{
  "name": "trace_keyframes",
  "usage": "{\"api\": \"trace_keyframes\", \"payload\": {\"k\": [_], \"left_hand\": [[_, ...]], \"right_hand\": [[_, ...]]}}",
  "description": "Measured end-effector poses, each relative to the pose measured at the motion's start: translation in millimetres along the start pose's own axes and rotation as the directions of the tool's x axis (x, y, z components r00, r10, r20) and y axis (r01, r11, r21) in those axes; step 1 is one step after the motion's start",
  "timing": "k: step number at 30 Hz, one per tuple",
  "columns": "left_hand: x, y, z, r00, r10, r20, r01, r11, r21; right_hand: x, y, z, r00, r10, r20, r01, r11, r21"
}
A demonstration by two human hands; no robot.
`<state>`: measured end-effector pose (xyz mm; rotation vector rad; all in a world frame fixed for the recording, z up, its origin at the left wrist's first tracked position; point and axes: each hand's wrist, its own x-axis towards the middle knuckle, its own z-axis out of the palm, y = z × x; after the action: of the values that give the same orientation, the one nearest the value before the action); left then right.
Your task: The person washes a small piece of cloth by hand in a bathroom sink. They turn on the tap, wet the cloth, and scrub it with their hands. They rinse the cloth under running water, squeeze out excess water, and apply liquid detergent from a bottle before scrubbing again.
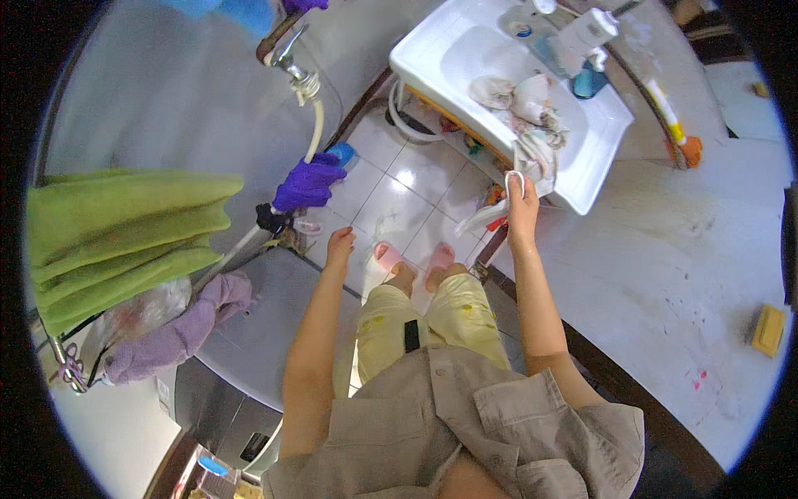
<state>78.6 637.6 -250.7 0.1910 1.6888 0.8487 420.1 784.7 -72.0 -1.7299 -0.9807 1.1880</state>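
Observation:
My right hand [522, 209] is closed around a wet-looking white cloth item [483, 218] at the near edge of the washbasin; a thin white loop shows at the thumb and part of the item hangs to the left. Beside that hand, a whitish cloth [535, 156] drapes over the rim of the white washbasin [598, 187]. More crumpled white cloths [530, 100] lie in the bowl. Low over the tiled floor, left of my legs, my left hand [340, 246] has its fingers curled; whether they hold anything small is unclear.
Purple gloves [308, 182] hang by a pale hose under a metal tap [290, 65]. At left hang a green towel [124, 231] and a purple towel [181, 337]. A white bottle [586, 34] stands behind the basin. A dark cabinet or machine top [268, 324] lies left of my legs.

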Motion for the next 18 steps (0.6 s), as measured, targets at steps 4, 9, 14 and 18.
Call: {"api": "trace_keyframes", "payload": {"k": [4,9,14,18], "left_hand": [[30,-83,-47,0.994,-0.082,-0.079,0.083,0.996,0.016],[69,-184,-52,0.994,0.016,-0.111,-0.003,0.993,0.115],[142,-322,-47,0.963,0.264,-0.05,-0.169,0.737,0.655],[169,-375,-26,0.952,0.304,0.037,-0.166,0.409,0.897]], "right_hand": [[0,64,33,0.988,0.042,0.148,-0.036,0.999,-0.038],[-1,174,50,0.947,-0.049,0.317,0.154,0.937,-0.314],[3,283,68,0.904,0.129,0.408,-0.008,0.959,-0.284],[10,337,81,0.897,0.229,0.377,-0.18,0.97,-0.16]]}}
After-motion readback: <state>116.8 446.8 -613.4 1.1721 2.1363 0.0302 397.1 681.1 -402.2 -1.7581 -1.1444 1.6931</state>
